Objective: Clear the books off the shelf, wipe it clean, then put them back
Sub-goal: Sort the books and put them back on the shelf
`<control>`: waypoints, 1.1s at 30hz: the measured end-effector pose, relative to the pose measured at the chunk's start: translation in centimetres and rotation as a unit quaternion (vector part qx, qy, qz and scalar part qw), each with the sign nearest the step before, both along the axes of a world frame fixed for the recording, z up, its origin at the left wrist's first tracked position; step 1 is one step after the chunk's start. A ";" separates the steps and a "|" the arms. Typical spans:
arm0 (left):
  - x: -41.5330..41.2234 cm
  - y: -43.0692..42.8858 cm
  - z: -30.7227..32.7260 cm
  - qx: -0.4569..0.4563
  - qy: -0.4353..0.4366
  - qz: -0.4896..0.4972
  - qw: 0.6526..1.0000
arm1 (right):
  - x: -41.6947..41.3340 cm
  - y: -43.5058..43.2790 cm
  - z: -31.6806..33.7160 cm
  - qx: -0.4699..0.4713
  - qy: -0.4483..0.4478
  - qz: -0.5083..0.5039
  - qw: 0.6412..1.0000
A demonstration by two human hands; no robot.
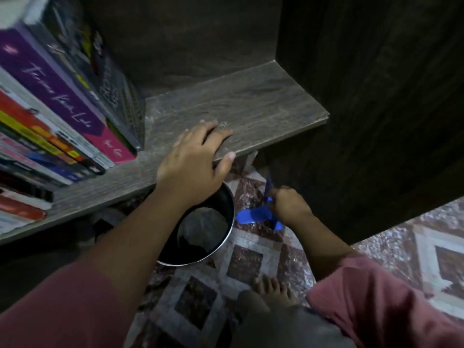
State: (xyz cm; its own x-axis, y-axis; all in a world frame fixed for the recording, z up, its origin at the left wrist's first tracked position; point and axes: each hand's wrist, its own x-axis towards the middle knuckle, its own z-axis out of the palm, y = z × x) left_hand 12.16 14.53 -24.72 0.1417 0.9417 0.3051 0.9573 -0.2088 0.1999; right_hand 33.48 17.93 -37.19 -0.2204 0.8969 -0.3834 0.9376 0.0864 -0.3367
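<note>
Gripping the front edge of the shelf [238,106] with the left hand [193,159], fingers on top, thumb beneath. Clutching a blue cloth [251,216] in the right hand [291,207], fingers curled. At the shelf's left, leaning books [62,116]. On the floor [248,262], a steel pot [222,200] holding something grey (water or rag: unclear).

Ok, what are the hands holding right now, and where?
The right hand pinches a blue cloth near its middle, ends sticking out. The left hand grips the shelf by its front edge.
</note>
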 end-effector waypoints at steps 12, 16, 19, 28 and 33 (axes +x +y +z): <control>-0.1 -0.1 0.7 -0.056 -0.056 -0.001 0.997 | 0.9 -2.8 3.2 0.001 -0.093 -0.071 0.993; -0.4 -1.0 3.0 -0.128 -0.151 0.026 0.980 | 1.9 -4.4 12.1 0.037 -0.124 -0.083 0.988; -0.7 -2.9 5.6 -0.097 -0.116 0.041 0.988 | 1.7 -6.4 19.0 0.066 -0.133 -0.098 0.984; -2.5 -7.2 17.8 0.102 -0.049 0.090 0.989 | -3.3 -9.1 32.9 0.197 -0.030 -0.133 0.971; -6.1 -7.7 22.6 0.181 -0.003 0.214 0.960 | -6.2 -7.2 33.0 0.209 0.099 -0.192 0.954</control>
